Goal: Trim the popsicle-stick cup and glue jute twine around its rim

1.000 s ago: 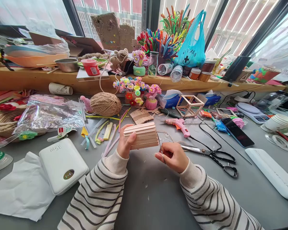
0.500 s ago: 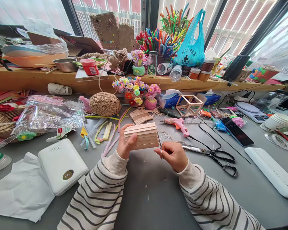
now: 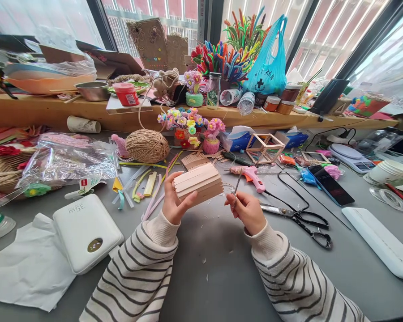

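You have just tipped the wooden-stick box (image 3: 199,182) in your left hand (image 3: 174,203), so its upper face shows far more than half a second ago. Your left hand is clasped around the box's left end, thumb on the near side. Your right hand (image 3: 248,212), pinched around a thin metal tool (image 3: 238,180), has drawn off the box's right edge; the tool now points upward, apart from the wood. That suggests a pause to check that edge, with the counter (image 3: 215,277) below both hands.
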### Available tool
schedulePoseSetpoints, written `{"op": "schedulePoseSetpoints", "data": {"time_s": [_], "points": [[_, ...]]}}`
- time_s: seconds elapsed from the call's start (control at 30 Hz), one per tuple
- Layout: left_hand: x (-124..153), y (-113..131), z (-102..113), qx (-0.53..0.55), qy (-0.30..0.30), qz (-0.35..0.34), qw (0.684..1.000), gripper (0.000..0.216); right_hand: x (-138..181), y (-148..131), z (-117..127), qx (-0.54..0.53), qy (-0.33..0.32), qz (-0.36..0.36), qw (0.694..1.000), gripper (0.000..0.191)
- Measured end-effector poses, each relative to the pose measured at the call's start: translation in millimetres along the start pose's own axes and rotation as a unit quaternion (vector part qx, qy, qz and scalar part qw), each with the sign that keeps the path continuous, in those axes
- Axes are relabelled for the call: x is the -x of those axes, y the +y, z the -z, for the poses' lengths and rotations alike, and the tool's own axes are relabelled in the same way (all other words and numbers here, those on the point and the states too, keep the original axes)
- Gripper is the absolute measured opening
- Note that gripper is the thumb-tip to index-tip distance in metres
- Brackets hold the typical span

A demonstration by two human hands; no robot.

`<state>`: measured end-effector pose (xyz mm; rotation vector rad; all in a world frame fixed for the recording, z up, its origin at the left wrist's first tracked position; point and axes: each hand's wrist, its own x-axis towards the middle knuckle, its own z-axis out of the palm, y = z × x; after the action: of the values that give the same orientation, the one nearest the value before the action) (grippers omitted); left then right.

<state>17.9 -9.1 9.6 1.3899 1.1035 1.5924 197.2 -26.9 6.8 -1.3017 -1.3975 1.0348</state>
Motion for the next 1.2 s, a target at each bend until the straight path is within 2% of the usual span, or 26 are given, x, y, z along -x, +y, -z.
{"op": "schedulePoseSetpoints", "data": {"time_s": [0.13,0.3,0.43,0.53,0.7,0.87,1.07,1.2], "points": [[1,0,-1,0.0,-0.012,-0.007,1.0,0.053,-1,0,-5,-0.079,-0.025,-0.042,0.996,0.051],[3,0,-2,0.015,-0.059,-0.007,0.998,0.054,-1,0,-7,-0.1,-0.031,-0.055,0.993,0.049],[1,-3,2,0.012,-0.125,0.003,0.992,0.06,-2,2,-6,-0.102,-0.008,-0.037,0.994,0.042],[-2,-7,6,-0.032,-0.162,0.017,0.986,0.067,-2,4,-6,-0.089,0.03,-0.01,0.996,0.039],[-3,-7,5,-0.096,-0.171,-0.007,0.981,0.069,-1,8,-6,-0.068,0.068,0.02,0.995,0.036],[-2,-7,4,-0.105,-0.188,-0.019,0.976,0.07,-1,10,-5,-0.067,0.061,0.031,0.995,0.033],[-2,-14,3,-0.113,-0.174,-0.011,0.978,0.072,-1,9,-5,-0.061,0.063,0.044,0.995,0.036],[-2,-18,2,-0.142,-0.179,-0.052,0.972,0.07,0,11,-5,-0.036,0.052,0.07,0.996,0.036]]}}
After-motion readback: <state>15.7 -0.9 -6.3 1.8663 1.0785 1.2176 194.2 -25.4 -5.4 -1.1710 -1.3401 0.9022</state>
